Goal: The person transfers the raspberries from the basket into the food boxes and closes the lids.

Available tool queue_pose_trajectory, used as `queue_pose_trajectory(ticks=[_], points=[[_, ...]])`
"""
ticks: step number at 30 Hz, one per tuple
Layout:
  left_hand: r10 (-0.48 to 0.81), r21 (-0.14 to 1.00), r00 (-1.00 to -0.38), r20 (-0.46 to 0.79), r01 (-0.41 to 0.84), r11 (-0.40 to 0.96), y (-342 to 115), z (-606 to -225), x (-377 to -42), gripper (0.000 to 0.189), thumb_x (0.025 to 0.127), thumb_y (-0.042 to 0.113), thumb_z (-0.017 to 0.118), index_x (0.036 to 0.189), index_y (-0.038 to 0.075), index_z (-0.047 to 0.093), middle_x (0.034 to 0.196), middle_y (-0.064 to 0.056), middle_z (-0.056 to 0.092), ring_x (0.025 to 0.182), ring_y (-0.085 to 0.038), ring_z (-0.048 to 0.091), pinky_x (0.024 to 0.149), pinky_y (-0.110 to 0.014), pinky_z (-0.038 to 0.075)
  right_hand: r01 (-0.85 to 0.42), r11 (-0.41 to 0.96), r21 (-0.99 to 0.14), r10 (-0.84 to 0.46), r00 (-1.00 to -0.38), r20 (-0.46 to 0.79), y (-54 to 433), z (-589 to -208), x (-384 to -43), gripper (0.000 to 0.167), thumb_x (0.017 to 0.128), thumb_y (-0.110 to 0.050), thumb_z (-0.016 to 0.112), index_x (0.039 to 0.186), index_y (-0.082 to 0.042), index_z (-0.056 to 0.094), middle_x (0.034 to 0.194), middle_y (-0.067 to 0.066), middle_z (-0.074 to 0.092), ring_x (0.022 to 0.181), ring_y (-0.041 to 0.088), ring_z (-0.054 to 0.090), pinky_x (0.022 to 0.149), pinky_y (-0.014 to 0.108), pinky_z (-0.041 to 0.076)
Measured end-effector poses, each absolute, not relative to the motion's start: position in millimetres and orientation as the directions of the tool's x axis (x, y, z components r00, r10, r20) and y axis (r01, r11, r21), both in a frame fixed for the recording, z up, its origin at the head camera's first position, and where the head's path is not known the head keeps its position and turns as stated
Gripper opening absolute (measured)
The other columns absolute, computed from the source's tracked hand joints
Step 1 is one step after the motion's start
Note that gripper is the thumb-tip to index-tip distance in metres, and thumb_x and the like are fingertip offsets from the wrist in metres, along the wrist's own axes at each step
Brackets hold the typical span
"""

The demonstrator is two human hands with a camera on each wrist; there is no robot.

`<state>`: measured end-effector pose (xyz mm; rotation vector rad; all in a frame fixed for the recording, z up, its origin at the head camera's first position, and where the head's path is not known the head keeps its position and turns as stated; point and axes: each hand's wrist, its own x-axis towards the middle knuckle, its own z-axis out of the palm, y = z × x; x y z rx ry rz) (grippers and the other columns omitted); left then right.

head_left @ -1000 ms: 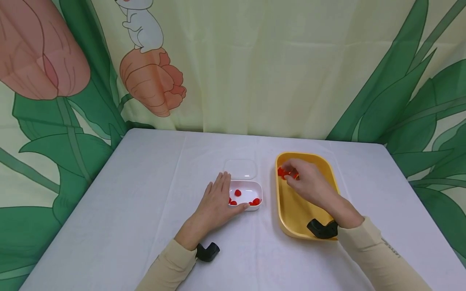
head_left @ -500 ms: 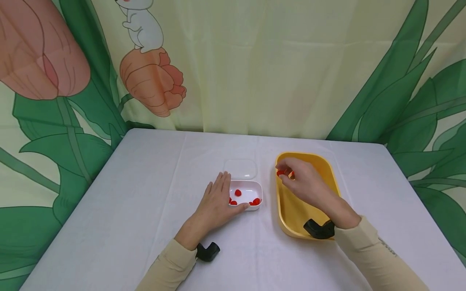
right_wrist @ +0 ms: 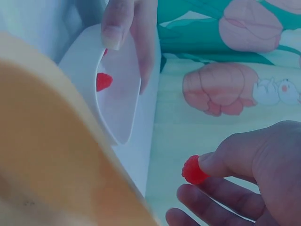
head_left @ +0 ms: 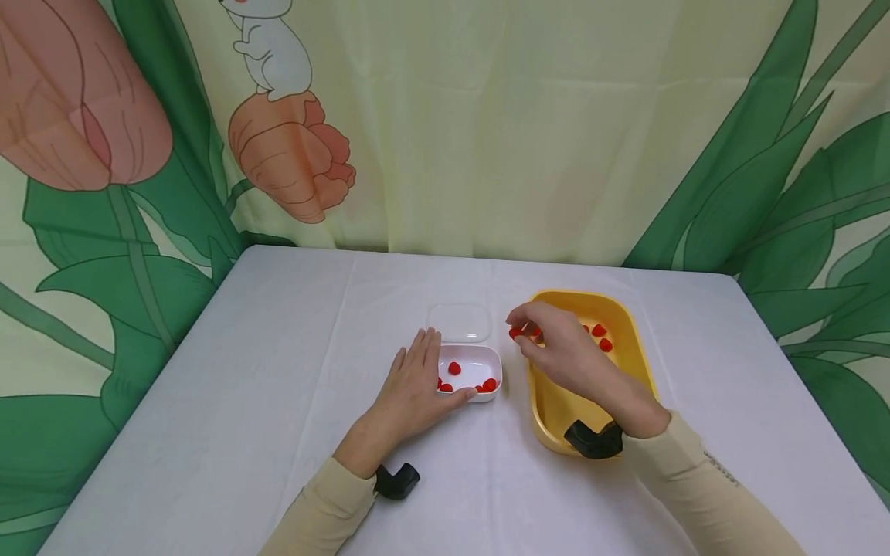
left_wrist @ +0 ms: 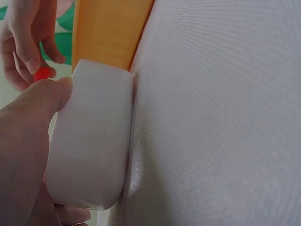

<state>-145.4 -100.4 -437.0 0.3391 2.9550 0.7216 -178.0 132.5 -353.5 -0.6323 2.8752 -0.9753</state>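
Note:
A small white box (head_left: 480, 363) stands mid-table with several raspberries (head_left: 454, 368) inside. My left hand (head_left: 410, 382) holds it by the near left corner: the thumb lies over the near rim, the fingers along the left end. Over the left edge of the yellow tray (head_left: 556, 401) is my right hand (head_left: 559, 340). It pinches a raspberry (right_wrist: 194, 170) between thumb and fingers, clearly seen in the right wrist view. More raspberries (head_left: 599, 330) lie in the tray's far part, some hidden by the right hand.
Behind the white box lies a clear lid (head_left: 459, 323), flat on the white tablecloth (head_left: 278, 347). The tray stands right of the box with a narrow strip of cloth between them. A printed curtain (head_left: 487, 154) hangs beyond the table's far edge.
My right hand has moved left from inside the tray to its left edge, carrying a raspberry, which uncovers others in the tray. The left hand and the box stay put.

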Motion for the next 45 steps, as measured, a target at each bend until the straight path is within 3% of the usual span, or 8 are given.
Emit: queue_pose_trajectory(ticks=[37,45], points=[[0.243,0.456,-0.97,-0.023,0.206,0.866,-102,-437,-147,0.106,0.082,0.069,0.062,0.158,0.007,0.019,0.166,-0.011,0.021,0.155,-0.031,0.014,0.123,-0.058,0.017,-0.402,0.698,-0.592,-0.483,-0.875,0.024,92,-360,-176,0.031,0.089,-0.003,0.069,0.119,-0.006,0.065,0.11,0.006,0.069,0.099,0.02,0.064,0.09,0.041,0.058],[0.256,0.44,-0.967,-0.02,0.221,0.87,-104,-438,-146,0.106,0.083,0.069,0.06,0.158,0.007,0.018,0.166,-0.011,0.019,0.155,-0.031,0.013,0.123,-0.058,0.017,-0.408,0.699,-0.588,-0.5,-0.866,0.006,88,-363,-174,0.031,0.088,-0.004,0.07,0.119,-0.008,0.065,0.11,0.005,0.07,0.1,0.019,0.064,0.086,0.034,0.059]])
